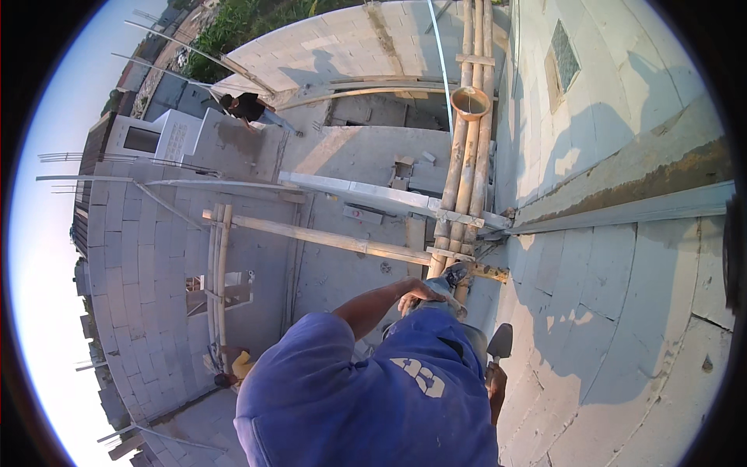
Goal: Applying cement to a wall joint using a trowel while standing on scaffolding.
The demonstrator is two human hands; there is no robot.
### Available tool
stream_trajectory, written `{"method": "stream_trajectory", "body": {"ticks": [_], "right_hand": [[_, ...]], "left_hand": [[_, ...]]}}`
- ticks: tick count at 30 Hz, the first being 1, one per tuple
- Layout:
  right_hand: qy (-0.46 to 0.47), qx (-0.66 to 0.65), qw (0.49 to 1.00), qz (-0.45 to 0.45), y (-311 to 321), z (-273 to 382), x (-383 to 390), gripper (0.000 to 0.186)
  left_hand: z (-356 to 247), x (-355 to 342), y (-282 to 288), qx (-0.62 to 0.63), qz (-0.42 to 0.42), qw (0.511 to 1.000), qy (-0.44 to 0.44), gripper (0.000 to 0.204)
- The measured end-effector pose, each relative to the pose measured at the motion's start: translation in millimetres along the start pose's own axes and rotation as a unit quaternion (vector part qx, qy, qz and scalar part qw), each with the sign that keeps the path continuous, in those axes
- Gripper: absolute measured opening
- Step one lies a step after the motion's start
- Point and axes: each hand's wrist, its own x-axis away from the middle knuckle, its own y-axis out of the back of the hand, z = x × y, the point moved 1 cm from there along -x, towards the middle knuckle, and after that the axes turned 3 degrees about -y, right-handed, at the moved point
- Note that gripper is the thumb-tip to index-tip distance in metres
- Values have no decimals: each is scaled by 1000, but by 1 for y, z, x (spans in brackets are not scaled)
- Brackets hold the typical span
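Observation:
My left hand [417, 295] lies over my bent knee, fingers stretched along the trouser leg and partly hidden from above. Down at my right side, my right hand [496, 380] is closed round the handle of a trowel [501, 342], its dark blade pointing up beside the block wall. My foot rests on a walkway of bamboo poles [469, 159] tied with short wooden cross-pieces. Farther along these poles sits a brown-orange bucket [471, 116], out of reach of both hands.
A pale block wall [580, 311] rises close on my right, with a projecting ledge [622, 214]. One bamboo pole [334, 237] runs left from the walkway, above a floor far below. One person [250, 107] stands far left; another [240, 367] is lower left.

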Motion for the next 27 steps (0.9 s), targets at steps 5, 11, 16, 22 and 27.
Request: {"method": "stream_trajectory", "body": {"ticks": [5, 11, 16, 22, 27], "right_hand": [[103, 202, 973, -54, -19, 57, -18, 28], [241, 376, 895, 3, -29, 65, -16, 33], [168, 456, 872, -68, -34, 57, -6, 40], [130, 463, 876, -46, -24, 29, 9, 48], [137, 472, 870, -45, -21, -2, 15, 49]], "left_hand": [[26, 5, 7, 38, -49, 995, -74, 92], [52, 17, -13, -52, -141, 986, -70, 90], [70, 0, -33, -65, -199, 973, -100, 105], [44, -33, -34, -74, -154, 978, -123, 109], [52, -45, -34, -106, -141, 974, -140, 99]]}}
